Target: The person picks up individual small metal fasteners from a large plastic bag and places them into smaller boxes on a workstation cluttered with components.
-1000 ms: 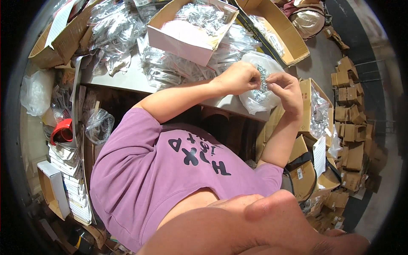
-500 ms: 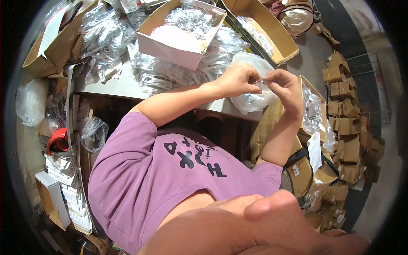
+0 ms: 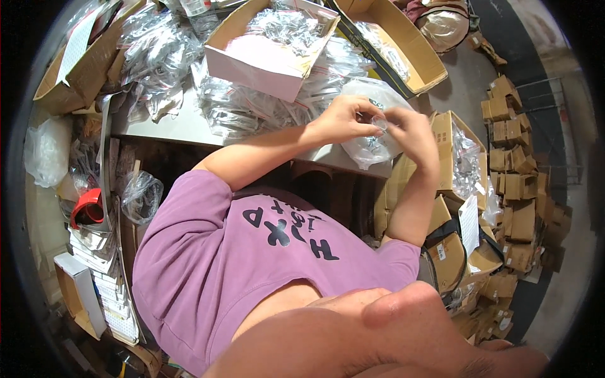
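— Cluttered worktable, with cardboard boxes all around?

— Yes. Both my forearms reach up over its edge. My left hand and my right hand meet, fingers pinched on one small clear plastic bag.

— How does it look?

— Transparent, tiny, held above a big full clear bag at the table edge.

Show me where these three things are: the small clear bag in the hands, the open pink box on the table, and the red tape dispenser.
small clear bag (image 3: 379, 121), head view, on its clear film between the fingertips.
pink box (image 3: 255, 65), head view, on its near side wall.
red tape dispenser (image 3: 87, 208), head view, on its red body.
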Demonstrator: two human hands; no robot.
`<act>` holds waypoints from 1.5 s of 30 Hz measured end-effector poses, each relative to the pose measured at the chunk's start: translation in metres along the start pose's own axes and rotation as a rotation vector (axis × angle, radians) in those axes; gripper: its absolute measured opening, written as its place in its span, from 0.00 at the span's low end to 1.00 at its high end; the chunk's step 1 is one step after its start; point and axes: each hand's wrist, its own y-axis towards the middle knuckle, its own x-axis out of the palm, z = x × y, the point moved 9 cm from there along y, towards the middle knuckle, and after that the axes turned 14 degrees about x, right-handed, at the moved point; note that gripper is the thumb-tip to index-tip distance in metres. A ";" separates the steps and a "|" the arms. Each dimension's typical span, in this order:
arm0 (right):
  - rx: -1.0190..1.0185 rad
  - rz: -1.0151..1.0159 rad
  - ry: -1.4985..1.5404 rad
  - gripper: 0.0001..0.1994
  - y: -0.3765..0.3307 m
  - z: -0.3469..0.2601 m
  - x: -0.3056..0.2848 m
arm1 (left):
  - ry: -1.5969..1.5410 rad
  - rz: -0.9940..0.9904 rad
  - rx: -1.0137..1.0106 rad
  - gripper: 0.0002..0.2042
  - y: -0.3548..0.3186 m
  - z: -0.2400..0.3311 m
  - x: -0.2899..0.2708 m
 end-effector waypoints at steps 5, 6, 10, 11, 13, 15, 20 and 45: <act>0.018 0.054 -0.503 0.14 0.001 -0.004 0.034 | 0.042 -0.007 0.136 0.14 -0.009 0.015 -0.007; 0.056 0.041 -0.540 0.13 0.001 -0.002 0.035 | 0.065 -0.015 0.196 0.14 -0.010 0.021 -0.007; -0.015 0.131 -0.484 0.10 0.000 -0.006 0.032 | 0.066 0.013 0.176 0.14 -0.012 0.021 -0.009; -0.015 0.130 -0.485 0.10 0.001 -0.004 0.031 | 0.065 0.014 0.176 0.14 -0.012 0.020 -0.009; -0.022 0.142 -0.311 0.07 0.001 0.001 0.021 | 0.079 0.043 0.182 0.14 -0.012 0.018 -0.010; 0.056 0.114 -0.076 0.05 -0.002 0.007 0.010 | 0.070 0.040 0.162 0.14 -0.012 0.016 -0.009; 0.126 -0.036 0.457 0.06 0.000 0.031 0.007 | 0.090 0.035 0.153 0.14 -0.011 0.014 -0.008; 0.019 0.104 -0.483 0.08 -0.005 -0.002 0.030 | 0.076 0.032 0.067 0.14 -0.017 0.003 -0.008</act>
